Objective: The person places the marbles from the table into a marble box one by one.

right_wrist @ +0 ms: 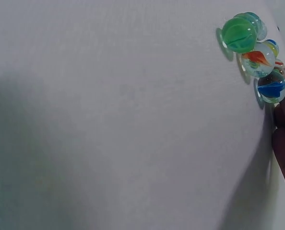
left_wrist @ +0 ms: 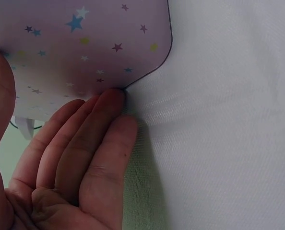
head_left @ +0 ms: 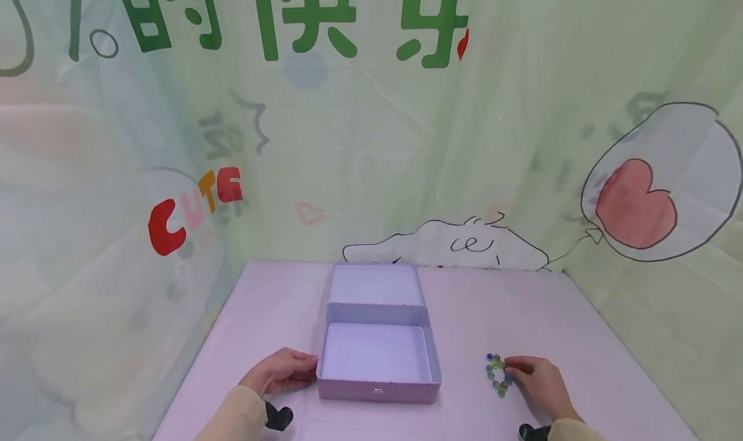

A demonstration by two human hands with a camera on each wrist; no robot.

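Observation:
A lilac hinged tin box [head_left: 378, 391] stands with its lid laid back, showing a bare inside. My left hand [head_left: 287, 369] is at the box's left side. In the left wrist view its nearly straight fingers [left_wrist: 80, 143] touch the star-printed wall, and the thumb lies along the box's edge. To the right, several glass marbles [head_left: 491, 375] with coloured swirls form a rough ring on the table. My right hand [head_left: 541, 383] has its thumb and forefinger at the ring's right side, next to a blue-swirled marble [right_wrist: 272, 88]; I cannot tell whether they pinch one.
The table [head_left: 464, 325] has a pale lilac cover. A printed curtain [head_left: 371, 138] with green characters hangs behind it and along both sides. The box lid [head_left: 377, 285] reaches the table's back edge. Dark straps [head_left: 278, 416] sit at the wrists.

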